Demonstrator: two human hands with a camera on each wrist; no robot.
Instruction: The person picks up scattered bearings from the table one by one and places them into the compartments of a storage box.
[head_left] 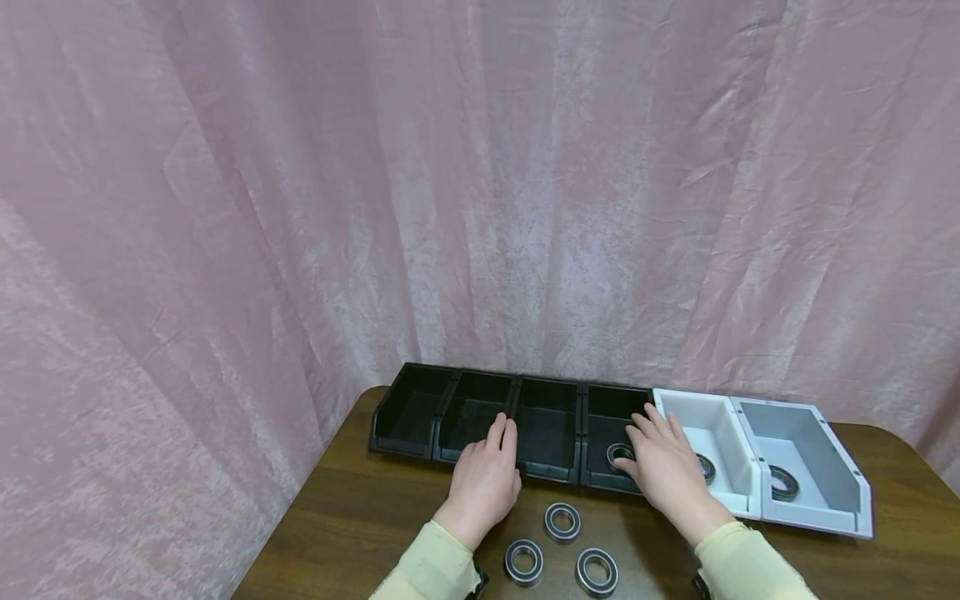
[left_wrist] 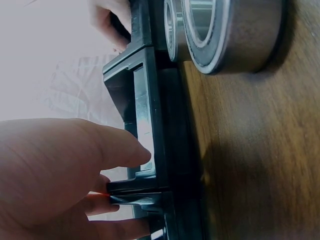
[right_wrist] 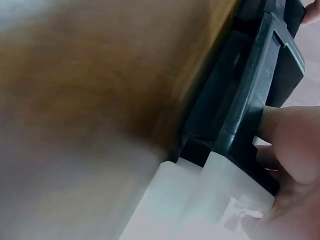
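Observation:
My left hand rests over the divider between the second and third black bins from the left, fingers extended. In the left wrist view its thumb lies by the front lip of a black bin, holding nothing. The right hand reaches over the wall between the fourth black bin and the white bin, fingers spread and loose. Its thumb overlaps a ball bearing lying in that black bin. Another bearing in the white bin is partly covered by this hand.
Three ball bearings, one nearer the bins and two closer to me, lie on the wooden table. A grey bin at the right end contains a bearing. Behind the row hangs a pink curtain.

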